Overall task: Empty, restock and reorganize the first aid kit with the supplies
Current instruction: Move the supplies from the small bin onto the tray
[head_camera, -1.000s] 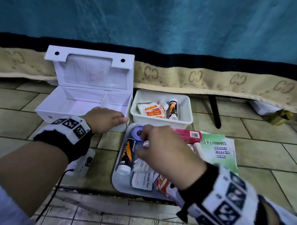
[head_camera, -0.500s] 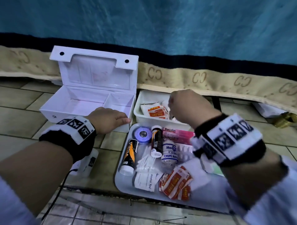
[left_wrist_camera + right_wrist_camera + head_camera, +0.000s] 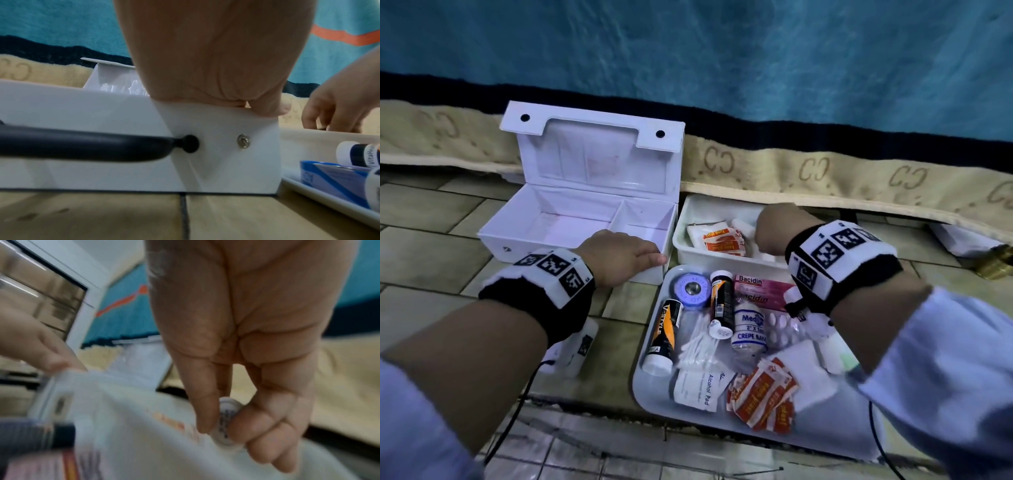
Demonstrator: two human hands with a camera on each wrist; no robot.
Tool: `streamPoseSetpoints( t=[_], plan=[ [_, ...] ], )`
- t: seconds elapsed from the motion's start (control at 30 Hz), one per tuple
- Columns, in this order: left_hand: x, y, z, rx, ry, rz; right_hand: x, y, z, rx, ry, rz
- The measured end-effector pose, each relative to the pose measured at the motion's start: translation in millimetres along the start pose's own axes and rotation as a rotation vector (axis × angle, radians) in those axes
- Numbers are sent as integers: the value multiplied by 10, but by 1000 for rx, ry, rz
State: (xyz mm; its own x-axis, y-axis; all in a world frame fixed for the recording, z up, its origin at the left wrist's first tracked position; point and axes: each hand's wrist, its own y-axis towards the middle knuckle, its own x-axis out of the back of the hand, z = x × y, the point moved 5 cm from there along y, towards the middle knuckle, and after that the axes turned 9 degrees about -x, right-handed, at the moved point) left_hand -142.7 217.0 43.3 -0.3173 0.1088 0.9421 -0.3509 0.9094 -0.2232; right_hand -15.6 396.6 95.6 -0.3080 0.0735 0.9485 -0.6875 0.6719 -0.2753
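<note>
The white first aid kit (image 3: 571, 236) stands open on the tiled floor, both compartments bare. My left hand (image 3: 623, 255) grips its front wall near the right corner, thumb (image 3: 273, 108) on the outside. My right hand (image 3: 774, 229) reaches down into the small white bin (image 3: 722, 263) beside the kit. There it pinches a small white-capped tube (image 3: 226, 418) between thumb and fingers; the head view hides the tube. Plaster packets (image 3: 722, 240) lie in the bin.
The white tray (image 3: 650, 404) in front holds a blue tape roll (image 3: 690, 289), two black-orange tubes (image 3: 722, 301), a pink Bacidin box (image 3: 760, 287), a crepe bandage (image 3: 750, 325), cotton swabs (image 3: 698, 346), alcohol pads (image 3: 702, 387) and plasters (image 3: 760, 401). A blanket edge runs behind.
My right hand left the tray, crossed to the small bin and has dropped lower into it. My left hand has stayed on the kit's front wall.
</note>
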Motion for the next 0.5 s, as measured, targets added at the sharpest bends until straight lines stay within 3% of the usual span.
streamPoseSetpoints(
  t=[0.1,0.17,0.23,0.3,0.5],
  plan=[
    [4,15,4,-4,3,-7,272,-373,145,76,132,-154],
    [4,27,3,-1,10,-8,344,-743,293,171,348,-166],
    [7,30,-5,0,16,-7,256,-1081,486,279,414,-133],
    [5,29,-10,-1,12,-2,72,-1275,669,365,324,-115],
    [-10,51,22,-3,11,-3,-324,-1296,820,314,155,-91]
  ],
)
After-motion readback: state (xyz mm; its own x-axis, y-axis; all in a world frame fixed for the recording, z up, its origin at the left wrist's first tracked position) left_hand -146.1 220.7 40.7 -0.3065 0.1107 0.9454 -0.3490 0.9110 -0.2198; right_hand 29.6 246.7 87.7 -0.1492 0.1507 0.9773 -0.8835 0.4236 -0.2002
